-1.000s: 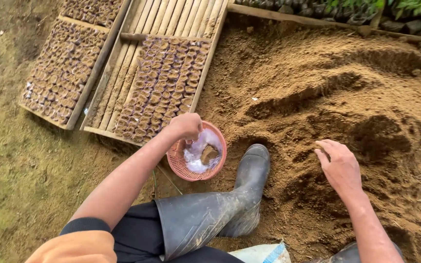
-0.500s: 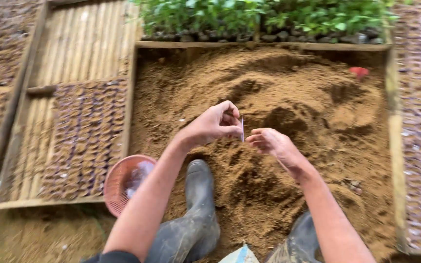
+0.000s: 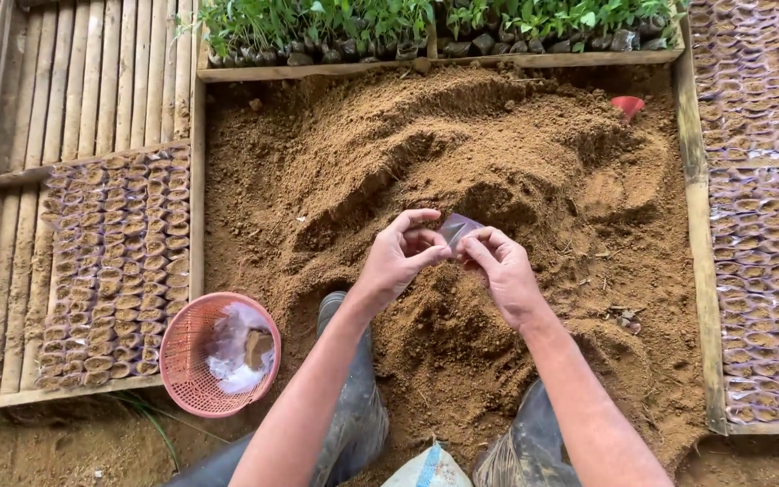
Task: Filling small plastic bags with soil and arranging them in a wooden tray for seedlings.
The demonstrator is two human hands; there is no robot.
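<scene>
Both hands meet over a mound of brown soil (image 3: 462,153). My left hand (image 3: 400,255) and my right hand (image 3: 503,271) together pinch a small clear plastic bag (image 3: 457,231) by its edges, held just above the soil. A pink mesh basket (image 3: 189,379) with more clear bags and a brown lump inside sits by my left forearm. My dark rubber boots (image 3: 358,406) rest on the soil below my arms.
Wooden boards frame the soil bed (image 3: 694,225). Rows of small soil-filled bags (image 3: 119,261) lie on bamboo slats at left, and more rows (image 3: 764,225) at right. Green seedlings (image 3: 389,22) line the far edge. A red scoop (image 3: 627,106) lies in the soil.
My left hand left the pink basket and rose to meet the right hand over the soil. Both hands now hold a small clear bag. The view shifted right, centring on the soil bed.
</scene>
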